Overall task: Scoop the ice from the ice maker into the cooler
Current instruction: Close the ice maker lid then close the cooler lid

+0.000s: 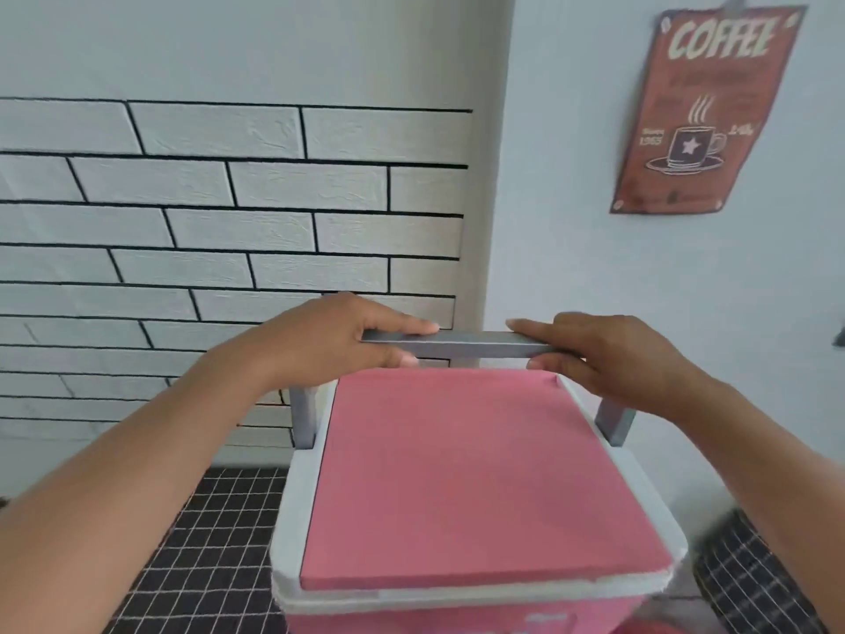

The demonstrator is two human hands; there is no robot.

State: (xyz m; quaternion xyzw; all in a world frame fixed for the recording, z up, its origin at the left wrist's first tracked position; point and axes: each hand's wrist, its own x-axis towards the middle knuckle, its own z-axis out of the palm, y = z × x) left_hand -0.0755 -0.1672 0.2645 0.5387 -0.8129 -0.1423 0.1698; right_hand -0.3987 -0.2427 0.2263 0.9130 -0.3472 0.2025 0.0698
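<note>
The pink plastic cooler with a white rim (475, 588) sat low in the near middle, its flat pink lid (462, 478) closed. Its grey bar handle (475, 344) stood raised over the far edge. The left hand (338, 336) gripped the bar's left end, fingers on top and thumb beneath; the right hand (612, 354) pinched the right end likewise. Beyond were a white brick-pattern wall (228, 221) and, far right, a rust-red coffee sign (704, 112). Black small-tiled floor (210, 551) lay beneath.
</note>
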